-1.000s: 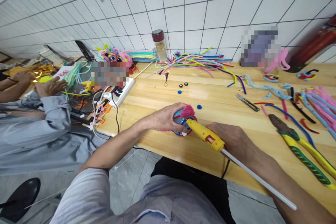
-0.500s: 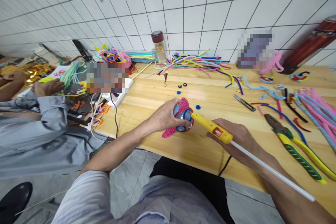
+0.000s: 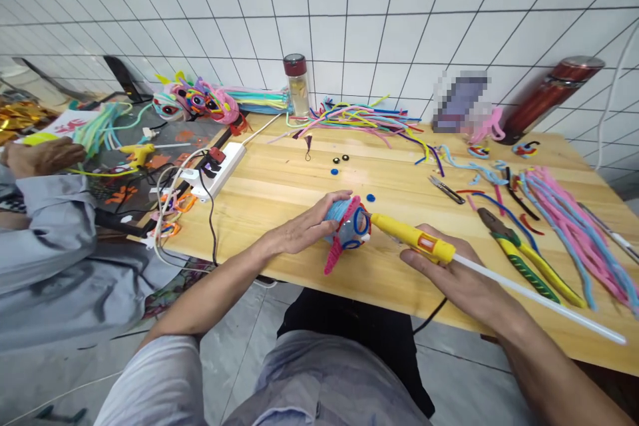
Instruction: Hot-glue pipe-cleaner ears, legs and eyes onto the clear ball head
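My left hand (image 3: 304,229) is wrapped round the blue back part of a small round craft piece (image 3: 355,226), which has pink fuzzy fins and blue rings on its front. In my right hand (image 3: 444,259) is a yellow glue gun (image 3: 414,236), with a long clear glue stick (image 3: 539,296) coming out of its rear. The gun's nozzle points left, at or very near the upper blue ring. Just above the craft piece lies a blue disc (image 3: 370,198); farther back are another blue disc (image 3: 334,172) and two small black rings.
Pliers (image 3: 519,256), snips (image 3: 446,190) and fuzzy stems (image 3: 574,226) lie right. A bottle (image 3: 298,86) and a red flask (image 3: 549,103) stand by the wall. At left are a power strip (image 3: 219,170), its cables and another person's hand (image 3: 44,156).
The craft piece has turned, showing more of its blue side, and my left fingers have shifted and straightened along it. The glue gun stays at its front. The camera view has shifted.
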Demonstrator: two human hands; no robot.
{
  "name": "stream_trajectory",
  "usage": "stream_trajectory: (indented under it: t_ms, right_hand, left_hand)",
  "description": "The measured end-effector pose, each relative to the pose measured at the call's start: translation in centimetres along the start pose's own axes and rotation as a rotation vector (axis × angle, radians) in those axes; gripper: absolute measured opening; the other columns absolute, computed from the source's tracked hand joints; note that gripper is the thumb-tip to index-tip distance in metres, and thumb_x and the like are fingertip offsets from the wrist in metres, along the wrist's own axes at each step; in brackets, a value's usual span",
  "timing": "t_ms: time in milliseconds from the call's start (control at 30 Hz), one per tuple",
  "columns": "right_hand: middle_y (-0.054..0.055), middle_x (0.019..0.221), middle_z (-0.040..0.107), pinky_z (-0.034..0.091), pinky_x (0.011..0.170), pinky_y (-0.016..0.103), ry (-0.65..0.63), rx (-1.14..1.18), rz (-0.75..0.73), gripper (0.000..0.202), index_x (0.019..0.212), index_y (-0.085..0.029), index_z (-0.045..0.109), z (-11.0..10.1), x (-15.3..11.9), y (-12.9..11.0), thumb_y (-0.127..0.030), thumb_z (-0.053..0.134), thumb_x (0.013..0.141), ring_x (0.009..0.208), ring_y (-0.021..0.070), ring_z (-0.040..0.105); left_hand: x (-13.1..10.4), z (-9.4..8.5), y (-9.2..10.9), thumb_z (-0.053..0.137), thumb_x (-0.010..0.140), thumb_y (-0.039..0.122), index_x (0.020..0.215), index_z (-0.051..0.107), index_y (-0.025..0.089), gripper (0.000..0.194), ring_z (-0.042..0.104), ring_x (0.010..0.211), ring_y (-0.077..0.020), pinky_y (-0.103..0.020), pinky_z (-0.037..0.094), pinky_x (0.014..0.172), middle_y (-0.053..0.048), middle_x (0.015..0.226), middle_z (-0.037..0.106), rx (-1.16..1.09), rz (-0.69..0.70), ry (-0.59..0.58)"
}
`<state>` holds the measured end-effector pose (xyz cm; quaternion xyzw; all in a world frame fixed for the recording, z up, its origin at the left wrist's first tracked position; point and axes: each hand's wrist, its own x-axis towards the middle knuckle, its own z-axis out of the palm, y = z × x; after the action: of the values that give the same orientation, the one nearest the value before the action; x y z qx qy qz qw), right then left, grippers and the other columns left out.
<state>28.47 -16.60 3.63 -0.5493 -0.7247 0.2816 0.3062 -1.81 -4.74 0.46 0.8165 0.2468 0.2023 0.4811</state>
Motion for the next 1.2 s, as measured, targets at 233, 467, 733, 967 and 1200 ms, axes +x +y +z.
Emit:
stream_trajectory:
  t_ms: [233,467,733,967,1200]
  right_hand:
    - [-0.003,0.071,0.057,0.043,0.059,0.028,0.001,0.012,0.048,0.03,0.084,-0.025,0.06,1.9,-1.1,-0.7,-0.048,0.063,0.103,0.062,0.015,0.055]
    - [-0.003,0.072,0.059,0.042,0.06,0.028,0.042,-0.018,0.069,0.028,0.085,-0.024,0.063,2.6,-0.8,-0.6,-0.046,0.065,0.102,0.063,0.0147,0.054]
    - [-0.003,0.073,0.058,0.043,0.063,0.028,0.023,-0.069,0.042,0.028,0.083,-0.024,0.058,2.9,0.0,-0.9,-0.045,0.064,0.102,0.065,0.0149,0.055]
    - [-0.004,0.071,0.054,0.044,0.062,0.028,0.001,-0.098,0.048,0.032,0.082,-0.025,0.056,2.8,0.1,-1.7,-0.047,0.063,0.103,0.063,0.0149,0.054]
    - [-0.004,0.071,0.055,0.042,0.06,0.028,0.033,-0.147,-0.024,0.027,0.084,-0.025,0.056,2.9,0.4,-1.9,-0.042,0.062,0.104,0.059,0.0141,0.054]
  left_hand:
    - [0.3,0.9,-1.8,0.053,0.105,0.06,0.16,0.041,0.02,0.069,0.047,0.151,-0.0382,-0.056,0.034,0.129,-0.018,0.163,0.05,-0.07,0.038,0.114]
    - [0.8,1.5,-2.7,0.058,0.101,0.064,0.154,0.046,0.018,0.071,0.052,0.145,-0.0367,-0.052,0.039,0.124,-0.018,0.158,0.055,-0.18,0.047,0.157]
    - [0.9,1.7,-3.0,0.058,0.101,0.063,0.154,0.046,0.016,0.073,0.056,0.14,-0.0371,-0.052,0.041,0.121,-0.019,0.154,0.058,-0.204,0.018,0.159]
    - [1.1,1.6,-3.3,0.06,0.1,0.06,0.152,0.05,0.02,0.066,0.059,0.135,-0.0334,-0.051,0.044,0.119,-0.015,0.146,0.064,-0.209,0.036,0.171]
    - [0.9,1.4,-2.9,0.058,0.102,0.059,0.151,0.049,0.018,0.064,0.058,0.137,-0.033,-0.048,0.046,0.118,-0.015,0.147,0.063,-0.196,0.025,0.158]
